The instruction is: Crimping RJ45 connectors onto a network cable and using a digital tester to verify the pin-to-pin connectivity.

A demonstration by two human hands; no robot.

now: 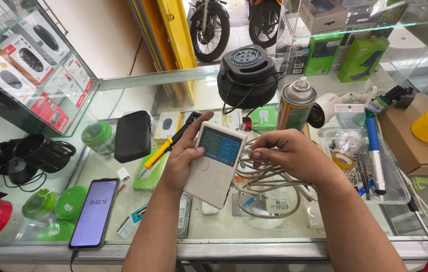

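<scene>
Gripping a white handheld tester [215, 163], the left hand [181, 161] tilts its long axis from 7 to 1 o'clock; the right hand [289, 153], at 3 o'clock, pinches a coiled beige cable [267, 189], apparently at the tester's side port.

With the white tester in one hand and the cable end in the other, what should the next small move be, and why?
Probably seat the plug into the side of the white tester. The left hand holds the tester upright with its screen lit, and the right hand pinches the end of the coiled beige cable right at the tester's edge; whether it is already seated cannot be told.
</scene>
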